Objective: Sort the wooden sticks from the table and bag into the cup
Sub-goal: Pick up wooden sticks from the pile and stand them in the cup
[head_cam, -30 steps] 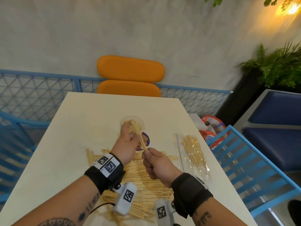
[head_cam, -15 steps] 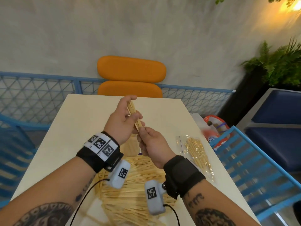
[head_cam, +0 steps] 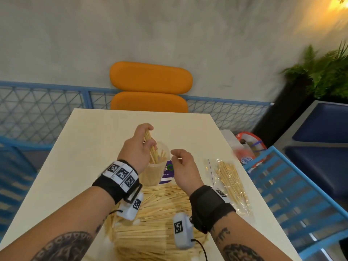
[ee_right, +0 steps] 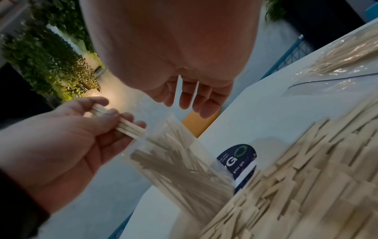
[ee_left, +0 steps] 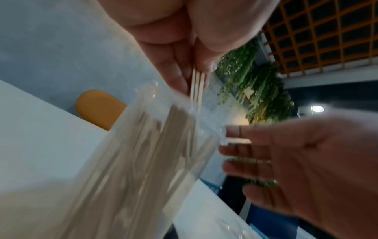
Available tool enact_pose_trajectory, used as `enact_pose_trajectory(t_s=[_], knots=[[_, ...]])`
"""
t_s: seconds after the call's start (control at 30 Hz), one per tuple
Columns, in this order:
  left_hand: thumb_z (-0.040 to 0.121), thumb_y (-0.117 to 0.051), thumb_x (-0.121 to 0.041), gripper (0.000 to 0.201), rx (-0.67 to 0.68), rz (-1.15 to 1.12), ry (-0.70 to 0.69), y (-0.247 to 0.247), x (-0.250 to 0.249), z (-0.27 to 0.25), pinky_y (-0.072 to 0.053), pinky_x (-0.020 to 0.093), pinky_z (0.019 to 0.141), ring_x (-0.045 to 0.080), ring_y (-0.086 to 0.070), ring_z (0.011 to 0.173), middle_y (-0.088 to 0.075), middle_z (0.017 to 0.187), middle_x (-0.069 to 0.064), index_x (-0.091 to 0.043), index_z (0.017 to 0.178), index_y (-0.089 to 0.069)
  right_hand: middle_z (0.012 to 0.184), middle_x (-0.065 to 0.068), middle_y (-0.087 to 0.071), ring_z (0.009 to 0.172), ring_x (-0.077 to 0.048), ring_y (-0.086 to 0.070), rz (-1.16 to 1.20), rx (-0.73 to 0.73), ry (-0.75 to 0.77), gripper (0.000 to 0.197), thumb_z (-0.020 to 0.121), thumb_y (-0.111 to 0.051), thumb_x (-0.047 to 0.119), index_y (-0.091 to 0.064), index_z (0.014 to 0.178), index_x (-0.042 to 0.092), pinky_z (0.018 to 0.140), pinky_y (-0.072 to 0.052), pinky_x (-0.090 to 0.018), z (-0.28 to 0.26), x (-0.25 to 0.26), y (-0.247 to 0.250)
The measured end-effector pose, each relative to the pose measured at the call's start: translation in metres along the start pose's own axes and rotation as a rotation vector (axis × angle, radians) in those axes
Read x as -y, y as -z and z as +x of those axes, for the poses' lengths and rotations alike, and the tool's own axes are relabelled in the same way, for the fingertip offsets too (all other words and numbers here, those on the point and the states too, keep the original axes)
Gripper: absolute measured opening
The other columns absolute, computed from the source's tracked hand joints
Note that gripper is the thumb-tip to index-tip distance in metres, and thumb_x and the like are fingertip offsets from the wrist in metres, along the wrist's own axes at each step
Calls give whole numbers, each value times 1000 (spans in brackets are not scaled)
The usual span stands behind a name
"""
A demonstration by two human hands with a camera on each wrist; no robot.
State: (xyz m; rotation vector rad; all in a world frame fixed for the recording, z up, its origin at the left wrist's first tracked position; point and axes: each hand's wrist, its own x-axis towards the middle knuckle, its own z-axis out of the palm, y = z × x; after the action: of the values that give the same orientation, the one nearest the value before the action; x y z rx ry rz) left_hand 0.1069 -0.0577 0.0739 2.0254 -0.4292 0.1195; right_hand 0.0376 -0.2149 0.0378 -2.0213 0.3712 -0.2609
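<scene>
A clear plastic cup with a purple label stands mid-table, several wooden sticks inside it. My left hand pinches a small bunch of wooden sticks just above the cup's rim, their lower ends dipping into the cup; the bunch shows between thumb and fingers. My right hand hovers right of the cup, fingers loosely bent and holding nothing. A big pile of flat wooden sticks lies on the table nearer me. A clear bag of thin sticks lies to the right.
The white table ends close to the bag on the right, with a blue slatted chair beyond. An orange chair stands at the far edge. A red and white bag sits off the table's right corner.
My right hand has let go of the bunch and moved off to the right. My left hand has brought the sticks down to the cup's mouth.
</scene>
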Motion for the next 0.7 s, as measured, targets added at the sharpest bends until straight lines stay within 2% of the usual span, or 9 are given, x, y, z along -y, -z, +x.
enact_pose_trajectory(t_s=[0.07,0.1,0.17,0.27,0.37,0.43,0.57,0.63,0.7], knots=[[103,-43,-21,29,129,84,14,-10,11,-6,-54,36,87,19,-69,86,-70,77,-15,-42,122,-40,126,3,-49,113,-14,-56,-14,14,16,27,104,-44,19,-57,127,22,104,-47,-39,0,-2,-2],[103,-40,-21,26,193,128,-3,-15,16,-8,-44,35,104,20,-67,96,-69,77,-17,-41,120,-40,125,3,-47,114,-14,-55,-21,16,25,27,104,-44,19,-57,127,22,104,-47,-39,0,-3,-3],[104,-34,-20,23,259,279,-82,-19,21,-12,-2,49,124,11,-65,95,-67,80,-17,-41,108,-41,125,5,-46,117,-16,-53,-36,11,48,26,103,-45,20,-56,126,25,106,-45,-39,-1,-3,-4],[104,-29,-23,29,281,428,-127,-21,24,-14,18,64,113,1,-60,97,-63,90,-17,-33,92,-53,126,7,-45,124,-17,-47,-51,13,63,26,103,-45,20,-56,125,28,109,-41,-39,-2,-5,-5],[106,-25,-32,36,339,454,-135,-21,25,-14,25,61,112,4,-43,135,-64,105,-19,-29,92,-58,127,8,-44,127,-16,-44,-69,15,85,27,103,-44,19,-56,127,27,111,-39,-37,-5,-7,-4],[105,-22,-38,41,365,438,-123,-20,25,-15,26,58,113,4,-29,146,-64,110,-19,-29,90,-59,127,9,-43,127,-15,-43,-76,-8,92,28,103,-44,17,-55,128,27,110,-39,-36,-8,-9,-3],[105,-32,-37,37,257,222,-146,-11,28,-21,19,46,120,4,-33,143,-66,112,-16,-29,92,-65,123,10,-44,125,-17,-46,-100,-101,39,30,102,-43,12,-54,129,20,109,-40,-35,-16,-20,4],[104,-43,-26,24,142,107,-145,-3,30,-25,1,44,125,3,-39,134,-63,115,-16,-28,100,-66,119,5,-50,120,-19,-51,-173,-98,-17,27,100,-46,13,-58,124,18,105,-43,-35,-20,-28,8],[102,-46,-20,21,25,62,-114,10,34,-29,-29,36,115,5,-48,122,-62,115,-14,-27,105,-66,113,1,-61,110,-19,-57,-305,-6,-53,22,99,-50,16,-66,113,18,97,-48,-33,-28,-31,6]])
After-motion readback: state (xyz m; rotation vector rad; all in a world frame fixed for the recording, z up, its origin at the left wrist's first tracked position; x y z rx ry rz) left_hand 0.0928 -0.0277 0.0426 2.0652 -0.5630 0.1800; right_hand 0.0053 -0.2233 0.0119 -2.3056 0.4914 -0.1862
